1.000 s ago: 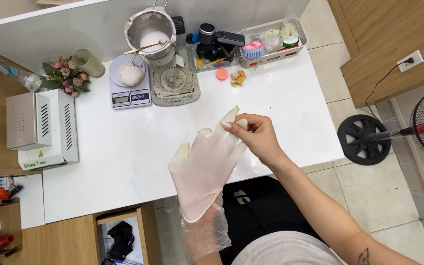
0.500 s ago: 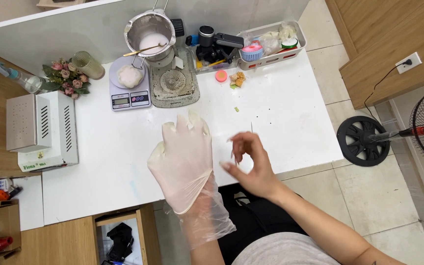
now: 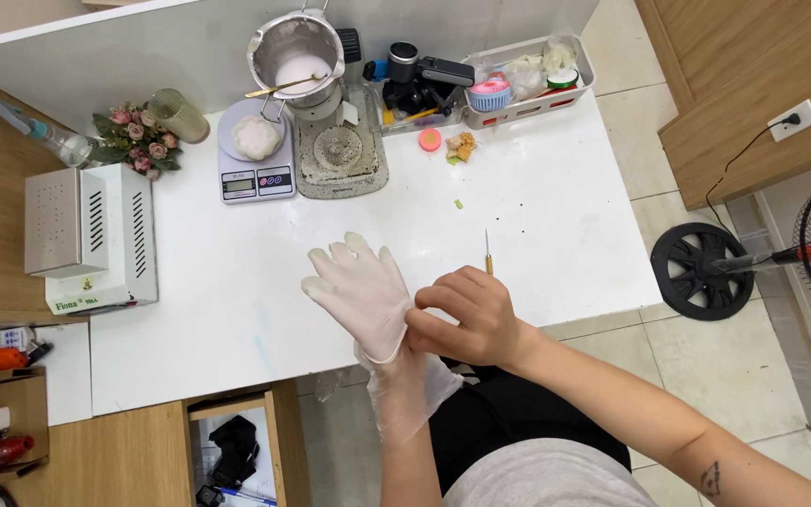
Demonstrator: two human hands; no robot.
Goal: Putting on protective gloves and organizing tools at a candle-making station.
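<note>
The right hand (image 3: pixel 466 319) has its grip pinched on the cuff of the pale glove (image 3: pixel 368 300) covering the left hand (image 3: pixel 359 286), whose fingers are spread wide above the white worktop (image 3: pixel 537 216).

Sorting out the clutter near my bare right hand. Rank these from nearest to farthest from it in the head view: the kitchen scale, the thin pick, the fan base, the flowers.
From the right hand:
1. Pick, just above the knuckles.
2. Fan base, on the floor to the right.
3. Scale, upper left, at the table's back.
4. Flowers, far upper left.
</note>
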